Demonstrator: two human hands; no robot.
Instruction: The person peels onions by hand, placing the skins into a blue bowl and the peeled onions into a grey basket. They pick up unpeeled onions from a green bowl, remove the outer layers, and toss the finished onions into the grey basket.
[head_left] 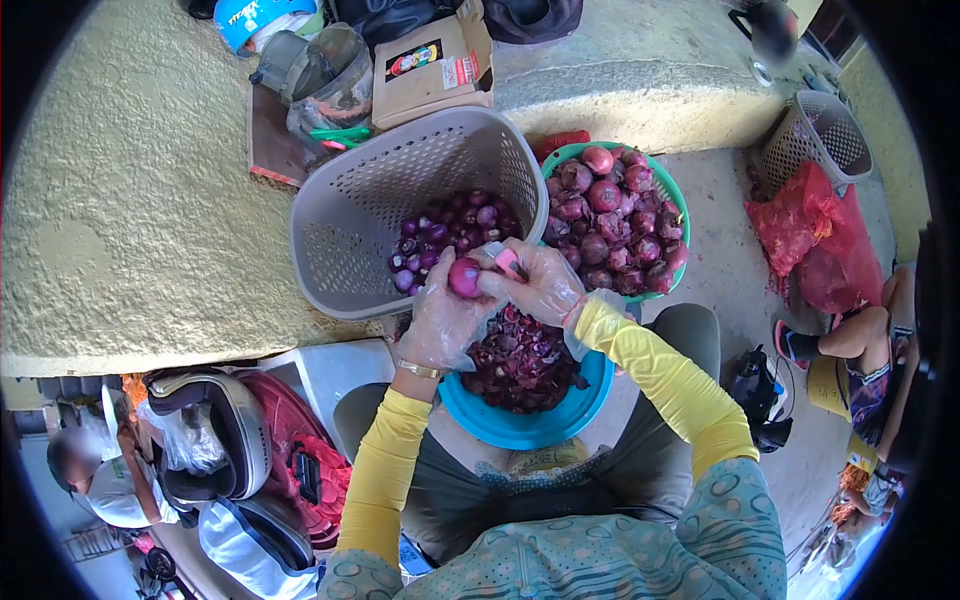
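My left hand (442,322), in a clear plastic glove, is closed around a peeled red onion (465,278). My gloved right hand (548,284) grips a small pink-handled tool (510,264), its working end mostly hidden, and its thumb touches the onion. Both hands are above a blue basin (520,433) full of dark red onion skins (525,370). Just beyond them, a tall grey-brown basket (340,225) holds many peeled purple onions (470,222). Unpeeled red onions (605,197) fill a green basket (684,205) to the right.
A cardboard box (432,75) and clear plastic containers (330,75) stand on the ledge. Red mesh sacks (830,245) lie near another basket (820,140) at right. Helmets (215,430) are at lower left. Other people sit at both sides.
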